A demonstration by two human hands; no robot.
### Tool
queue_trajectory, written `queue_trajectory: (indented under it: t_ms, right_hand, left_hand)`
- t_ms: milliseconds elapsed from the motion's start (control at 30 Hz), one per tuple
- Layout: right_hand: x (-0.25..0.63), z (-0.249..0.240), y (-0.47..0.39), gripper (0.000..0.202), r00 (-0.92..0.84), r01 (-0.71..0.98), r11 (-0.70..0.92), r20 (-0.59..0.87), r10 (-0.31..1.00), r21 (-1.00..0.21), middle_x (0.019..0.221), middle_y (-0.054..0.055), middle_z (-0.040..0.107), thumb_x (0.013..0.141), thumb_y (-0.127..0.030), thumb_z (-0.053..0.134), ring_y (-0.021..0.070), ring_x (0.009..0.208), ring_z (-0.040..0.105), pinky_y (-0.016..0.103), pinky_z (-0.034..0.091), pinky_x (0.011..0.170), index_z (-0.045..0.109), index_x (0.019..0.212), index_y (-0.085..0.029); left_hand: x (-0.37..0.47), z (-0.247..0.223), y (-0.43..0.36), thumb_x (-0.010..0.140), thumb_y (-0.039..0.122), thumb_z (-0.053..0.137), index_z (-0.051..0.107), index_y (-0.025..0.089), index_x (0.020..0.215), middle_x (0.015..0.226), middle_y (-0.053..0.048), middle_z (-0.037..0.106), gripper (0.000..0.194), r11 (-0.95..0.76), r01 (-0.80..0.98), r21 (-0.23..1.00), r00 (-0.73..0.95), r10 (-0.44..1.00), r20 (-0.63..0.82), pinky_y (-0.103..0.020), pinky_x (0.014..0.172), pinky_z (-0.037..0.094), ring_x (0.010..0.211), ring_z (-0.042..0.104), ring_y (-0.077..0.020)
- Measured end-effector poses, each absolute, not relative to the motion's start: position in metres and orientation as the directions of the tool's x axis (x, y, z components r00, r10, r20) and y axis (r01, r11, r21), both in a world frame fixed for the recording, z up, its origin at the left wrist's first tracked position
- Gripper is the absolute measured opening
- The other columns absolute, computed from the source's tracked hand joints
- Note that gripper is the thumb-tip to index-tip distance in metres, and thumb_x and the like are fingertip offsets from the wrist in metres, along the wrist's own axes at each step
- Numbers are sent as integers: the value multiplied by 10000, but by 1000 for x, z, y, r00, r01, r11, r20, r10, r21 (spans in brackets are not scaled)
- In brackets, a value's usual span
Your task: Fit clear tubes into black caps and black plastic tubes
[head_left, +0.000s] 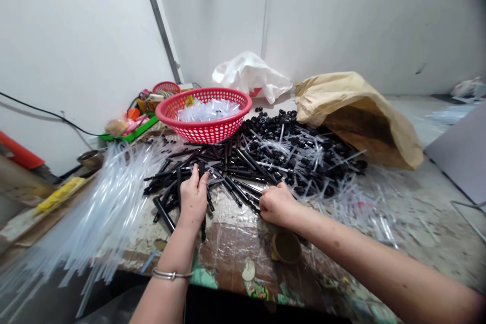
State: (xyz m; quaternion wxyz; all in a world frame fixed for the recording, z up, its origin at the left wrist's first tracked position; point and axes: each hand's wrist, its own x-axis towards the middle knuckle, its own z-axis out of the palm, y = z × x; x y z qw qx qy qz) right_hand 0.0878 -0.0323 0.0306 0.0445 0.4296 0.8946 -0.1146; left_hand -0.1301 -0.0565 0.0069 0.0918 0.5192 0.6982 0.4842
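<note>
My left hand (193, 195) is closed, with thumb and fingers around a short black plastic tube (201, 168) that points up and away. Under and around it lie more black tubes (165, 215) in a loose heap. To the right, my right hand (276, 204) is closed low over the table, its fingertips curled together at the near end of the heap. What it pinches, if anything, is hidden by the fingers. Just beyond that hand spreads a pile of small black caps (271, 129) mixed with short clear tubes (290, 149).
Long clear tubes (102, 202) hang over the table's left edge. Behind the heap stands a red perforated basket (205, 131) of clear pieces. A brown paper bag (364, 116) lies open at right, a white plastic bag (248, 73) behind. A round brown ring (286, 247) is near the front.
</note>
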Motion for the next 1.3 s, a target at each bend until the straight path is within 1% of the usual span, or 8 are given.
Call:
queue_trajectory:
  t_ms: [167, 267, 433, 567, 767, 1000, 1167, 1300]
  right_hand:
    - [92, 25, -13, 126, -555, 810, 522, -58, 830, -268, 825, 76, 659, 684, -160, 551, 191, 780, 581, 281, 333, 648, 675, 706, -162]
    - [98, 20, 2, 125, -490, 808, 460, 12, 871, -368, 808, 36, 636, 725, -186, 529, 140, 721, 555, 235, 342, 606, 643, 775, -177]
    - [100, 8, 22, 51, -418, 764, 390, 68, 906, -514, 613, -16, 550, 703, -144, 529, 119, 585, 491, 223, 337, 545, 569, 717, -171]
    - [103, 24, 33, 209, -357, 681, 354, 131, 925, -641, 683, -23, 548, 778, -176, 483, 111, 582, 530, 229, 409, 550, 513, 984, -160]
    - [117, 84, -7, 195, -272, 165, 291, 240, 932, -942, 768, 18, 619, 816, -287, 534, 130, 678, 636, 262, 507, 642, 547, 974, -174]
    - [106, 64, -103, 98, -450, 137, 574, 466, 762, -807, 863, 40, 662, 809, -177, 557, 138, 827, 615, 282, 500, 760, 623, 879, -196]
    - [165, 31, -98, 164, -415, 452, 372, 178, 892, -811, 871, 40, 648, 860, -267, 508, 149, 818, 594, 295, 482, 742, 649, 909, -200]
    - [232, 2, -60, 217, -220, 850, 265, 152, 964, -454, 839, 92, 607, 857, -233, 488, 206, 813, 535, 377, 419, 793, 687, 821, -154]
  left_hand:
    - [-132, 9, -48, 766, 261, 547, 484, 53, 1252, 1193, -227, 558, 532, 7, 702, 712, -498, 720, 484, -503, 992, 260, 1114, 471, -340]
    - [-114, 9, -68, 799, 312, 534, 441, 110, 1281, 1200, -197, 525, 530, -40, 645, 763, -545, 676, 496, -458, 935, 347, 1046, 495, -290]
    - [-73, -3, -105, 810, 351, 563, 495, 178, 1165, 985, -84, 580, 401, -87, 229, 970, -534, 821, 200, -302, 739, 449, 798, 553, -169]
    - [-58, -7, -118, 799, 399, 581, 546, 171, 1002, 811, -30, 598, 307, -41, 29, 999, -463, 885, 49, -250, 625, 446, 620, 546, -118]
    - [-42, 13, -119, 775, 543, 543, 590, 102, 897, 703, -92, 672, 460, 157, -302, 940, -164, 963, -213, -179, 366, 307, 474, 586, -126]
    - [-29, 29, -112, 736, 424, 664, 602, 141, 1001, 958, -101, 689, 392, -34, -634, 772, -259, 951, -171, -285, 760, 511, 858, 645, -182]
    - [-44, 22, -116, 697, 308, 714, 591, 163, 1072, 855, -47, 665, 421, -18, -506, 862, -306, 938, -160, -131, 416, 376, 497, 477, -41]
    - [-52, 2, -123, 738, 323, 674, 515, 230, 1195, 839, -30, 632, 493, 94, -432, 897, -220, 953, -206, -101, 338, 221, 416, 341, -6]
